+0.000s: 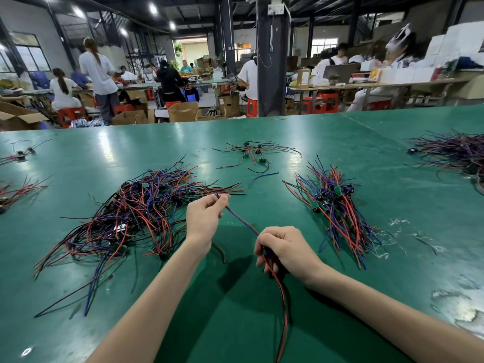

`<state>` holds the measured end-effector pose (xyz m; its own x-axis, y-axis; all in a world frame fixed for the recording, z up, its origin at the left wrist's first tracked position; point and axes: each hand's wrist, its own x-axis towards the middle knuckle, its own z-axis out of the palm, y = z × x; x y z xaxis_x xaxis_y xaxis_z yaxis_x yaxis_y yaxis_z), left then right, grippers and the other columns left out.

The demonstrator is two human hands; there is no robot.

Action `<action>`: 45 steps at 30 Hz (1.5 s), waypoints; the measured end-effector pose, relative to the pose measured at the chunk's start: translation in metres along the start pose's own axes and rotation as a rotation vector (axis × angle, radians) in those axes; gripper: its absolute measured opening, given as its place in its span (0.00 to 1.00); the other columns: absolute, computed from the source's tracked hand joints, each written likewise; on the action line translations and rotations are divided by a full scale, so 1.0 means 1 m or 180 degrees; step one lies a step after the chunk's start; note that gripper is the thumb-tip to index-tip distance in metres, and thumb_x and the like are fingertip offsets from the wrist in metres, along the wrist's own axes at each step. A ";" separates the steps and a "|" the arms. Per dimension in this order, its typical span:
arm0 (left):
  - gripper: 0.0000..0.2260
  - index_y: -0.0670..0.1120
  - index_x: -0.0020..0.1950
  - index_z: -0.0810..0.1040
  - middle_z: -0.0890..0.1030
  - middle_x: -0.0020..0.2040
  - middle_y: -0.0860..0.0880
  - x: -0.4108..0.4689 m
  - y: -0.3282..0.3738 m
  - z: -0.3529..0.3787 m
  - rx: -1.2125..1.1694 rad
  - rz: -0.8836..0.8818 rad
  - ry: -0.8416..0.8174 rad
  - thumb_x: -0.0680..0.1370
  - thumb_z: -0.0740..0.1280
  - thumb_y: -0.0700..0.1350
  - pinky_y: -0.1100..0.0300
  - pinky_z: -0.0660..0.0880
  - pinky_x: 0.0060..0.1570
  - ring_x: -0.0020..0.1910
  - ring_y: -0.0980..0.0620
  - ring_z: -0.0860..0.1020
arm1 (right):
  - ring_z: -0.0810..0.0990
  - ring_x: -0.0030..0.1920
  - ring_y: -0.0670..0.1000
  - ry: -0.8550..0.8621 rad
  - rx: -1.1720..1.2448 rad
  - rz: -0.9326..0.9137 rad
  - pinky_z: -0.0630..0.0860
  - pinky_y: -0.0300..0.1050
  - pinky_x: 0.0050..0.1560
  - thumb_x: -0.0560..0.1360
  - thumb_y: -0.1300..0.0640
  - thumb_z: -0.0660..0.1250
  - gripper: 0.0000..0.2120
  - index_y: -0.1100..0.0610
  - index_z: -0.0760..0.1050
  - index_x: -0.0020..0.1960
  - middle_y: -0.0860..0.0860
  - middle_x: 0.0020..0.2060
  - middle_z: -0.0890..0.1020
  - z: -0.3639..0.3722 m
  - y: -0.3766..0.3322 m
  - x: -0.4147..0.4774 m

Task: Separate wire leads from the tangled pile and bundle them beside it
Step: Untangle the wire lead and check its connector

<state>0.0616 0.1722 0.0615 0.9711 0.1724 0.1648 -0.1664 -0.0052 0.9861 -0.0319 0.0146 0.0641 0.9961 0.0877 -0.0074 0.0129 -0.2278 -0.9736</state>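
Your right hand (284, 251) has its fingers curled around the wire lead (242, 221), so the middle of the lead is hidden. Only a small blue part shows there, and the red and black tail leaves the picture at the lower edge. Your left hand (203, 217) pinches the far blue end between thumb and finger. The lead runs slanted from far-left to near-right above the desk (262, 142), between the tangled pile (131, 218) on the left and the bundle (337, 205) on the right.

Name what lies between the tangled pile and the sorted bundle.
Head view: left hand and right hand holding a blue lead; farther back, a loose blue wire.
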 end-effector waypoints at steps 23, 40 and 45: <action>0.13 0.39 0.41 0.79 0.74 0.24 0.53 -0.002 0.030 -0.004 -0.1944 -0.1547 -0.0384 0.81 0.61 0.43 0.69 0.69 0.23 0.18 0.60 0.64 | 0.75 0.22 0.52 -0.0082 0.0024 -0.0019 0.67 0.36 0.22 0.72 0.63 0.60 0.14 0.55 0.76 0.30 0.56 0.26 0.80 -0.001 0.001 0.002; 0.15 0.43 0.37 0.84 0.77 0.28 0.54 0.003 0.024 -0.009 -0.1142 -0.0795 -0.0433 0.80 0.63 0.43 0.69 0.73 0.29 0.23 0.62 0.71 | 0.74 0.23 0.51 -0.0359 0.0002 -0.0020 0.67 0.35 0.23 0.72 0.63 0.60 0.13 0.56 0.76 0.31 0.58 0.27 0.80 -0.001 0.004 0.002; 0.11 0.45 0.39 0.83 0.80 0.31 0.56 0.000 0.006 -0.007 0.0552 0.0426 0.0050 0.79 0.65 0.43 0.74 0.68 0.32 0.28 0.67 0.75 | 0.75 0.23 0.50 -0.0422 -0.0032 -0.0050 0.68 0.35 0.24 0.71 0.62 0.60 0.13 0.55 0.76 0.31 0.57 0.27 0.80 0.000 0.004 0.002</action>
<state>0.0591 0.1789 0.0676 0.9394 0.1740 0.2954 -0.2605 -0.1982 0.9449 -0.0298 0.0137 0.0603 0.9755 0.2187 -0.0229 0.0299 -0.2349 -0.9716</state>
